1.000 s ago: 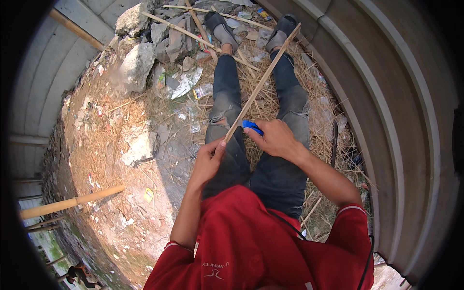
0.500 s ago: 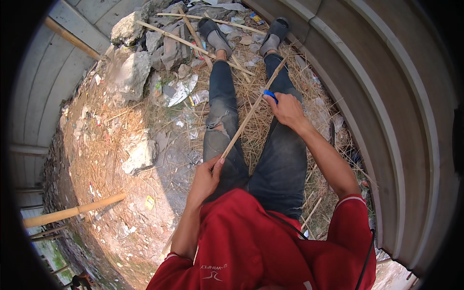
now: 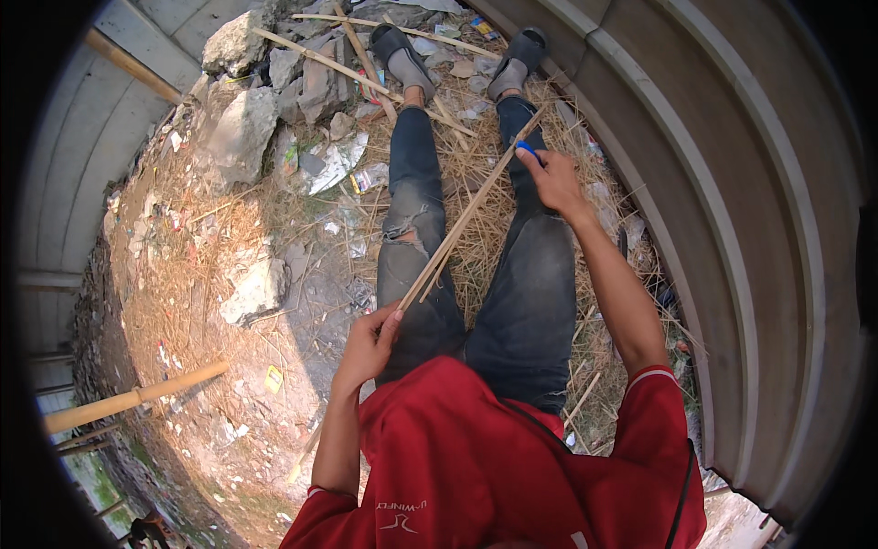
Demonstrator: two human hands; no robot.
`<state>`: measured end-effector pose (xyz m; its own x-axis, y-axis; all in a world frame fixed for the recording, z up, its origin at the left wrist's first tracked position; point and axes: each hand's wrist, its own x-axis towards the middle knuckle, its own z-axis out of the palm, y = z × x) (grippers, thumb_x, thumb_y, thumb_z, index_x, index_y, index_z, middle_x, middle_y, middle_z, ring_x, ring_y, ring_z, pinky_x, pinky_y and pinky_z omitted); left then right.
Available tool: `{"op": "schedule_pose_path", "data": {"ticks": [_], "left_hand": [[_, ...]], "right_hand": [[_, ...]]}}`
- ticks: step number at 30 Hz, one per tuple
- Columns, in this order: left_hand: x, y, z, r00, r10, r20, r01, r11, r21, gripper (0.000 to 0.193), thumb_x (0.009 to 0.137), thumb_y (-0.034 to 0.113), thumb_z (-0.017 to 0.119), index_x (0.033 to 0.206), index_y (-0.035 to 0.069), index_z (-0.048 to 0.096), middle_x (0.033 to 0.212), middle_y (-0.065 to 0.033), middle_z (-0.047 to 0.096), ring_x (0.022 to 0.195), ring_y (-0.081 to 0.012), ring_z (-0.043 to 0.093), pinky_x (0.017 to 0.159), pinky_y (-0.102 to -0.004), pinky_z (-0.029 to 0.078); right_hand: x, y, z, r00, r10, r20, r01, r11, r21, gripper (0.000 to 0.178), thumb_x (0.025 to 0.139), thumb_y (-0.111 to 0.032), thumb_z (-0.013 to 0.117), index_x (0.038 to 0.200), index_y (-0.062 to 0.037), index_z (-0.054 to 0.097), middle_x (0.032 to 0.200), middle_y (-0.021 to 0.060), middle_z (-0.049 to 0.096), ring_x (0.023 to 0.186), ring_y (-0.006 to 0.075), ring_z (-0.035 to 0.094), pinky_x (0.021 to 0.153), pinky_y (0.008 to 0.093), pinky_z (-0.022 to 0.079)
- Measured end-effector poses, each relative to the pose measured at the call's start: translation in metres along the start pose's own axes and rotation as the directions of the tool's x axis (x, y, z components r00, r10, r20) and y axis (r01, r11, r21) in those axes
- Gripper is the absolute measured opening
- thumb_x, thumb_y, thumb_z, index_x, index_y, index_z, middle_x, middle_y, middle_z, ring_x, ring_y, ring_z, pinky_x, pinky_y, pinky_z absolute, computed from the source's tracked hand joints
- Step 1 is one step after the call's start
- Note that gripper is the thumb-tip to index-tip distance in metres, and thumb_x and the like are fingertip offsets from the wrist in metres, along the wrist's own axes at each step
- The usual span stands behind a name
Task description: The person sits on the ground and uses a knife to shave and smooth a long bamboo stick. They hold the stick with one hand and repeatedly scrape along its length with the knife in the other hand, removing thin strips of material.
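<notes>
A long thin bamboo strip (image 3: 469,212) slants over my legs, from near my left knee up to my right shin. My left hand (image 3: 368,346) pinches its near end between thumb and fingers. My right hand (image 3: 554,186) is closed round a small blue-handled tool (image 3: 526,148), likely a cutter knife, set against the strip near its far end; its blade cannot be made out. A thin sliver (image 3: 433,282) stands away from the strip's near part, its loose end just above my left hand.
Several bamboo strips (image 3: 320,59) lie by my feet, near grey rocks (image 3: 240,137). Straw shavings (image 3: 471,265) and litter cover the ground between my legs. A corrugated metal wall (image 3: 704,201) rises close on my right. A bamboo pole (image 3: 146,395) juts in at the left.
My right hand and the blue tool have slid farther up the strip, away from me. A sliver now splits off along it. My left hand has shifted slightly left and nearer.
</notes>
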<state>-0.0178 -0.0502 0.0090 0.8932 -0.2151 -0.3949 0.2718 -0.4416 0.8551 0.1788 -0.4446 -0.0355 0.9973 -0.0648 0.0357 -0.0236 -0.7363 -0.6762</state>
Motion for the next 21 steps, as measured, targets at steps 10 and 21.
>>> {"op": "schedule_pose_path", "data": {"ticks": [10, 21], "left_hand": [[0.003, -0.006, -0.018, 0.998, -0.065, 0.016, 0.065, 0.998, -0.015, 0.038, 0.110, 0.033, 0.052, 0.115, 0.001, 0.072, 0.066, 0.0019, 0.053, 0.060, -0.0069, 0.046, 0.056, -0.0274, 0.038], [0.002, -0.001, -0.023, 0.999, 0.027, 0.029, -0.029, 0.995, 0.096, 0.038, 0.109, 0.033, 0.054, 0.121, 0.003, 0.073, 0.066, 0.0019, 0.054, 0.060, -0.0053, 0.045, 0.055, -0.0260, 0.037]], "right_hand": [[-0.012, -0.018, -0.019, 0.925, -0.231, 0.302, 0.231, 0.972, 0.038, 0.046, 0.088, -0.044, 0.079, 0.083, -0.0024, 0.062, 0.057, 0.0067, 0.049, 0.055, 0.0193, 0.051, 0.056, 0.0369, 0.040], [0.005, -0.024, -0.022, 0.836, -0.516, -0.189, 0.494, 0.856, -0.153, 0.026, 0.089, -0.026, 0.081, 0.104, -0.0045, 0.077, 0.099, 0.0125, 0.075, 0.086, 0.0278, 0.073, 0.077, 0.0385, 0.056]]}}
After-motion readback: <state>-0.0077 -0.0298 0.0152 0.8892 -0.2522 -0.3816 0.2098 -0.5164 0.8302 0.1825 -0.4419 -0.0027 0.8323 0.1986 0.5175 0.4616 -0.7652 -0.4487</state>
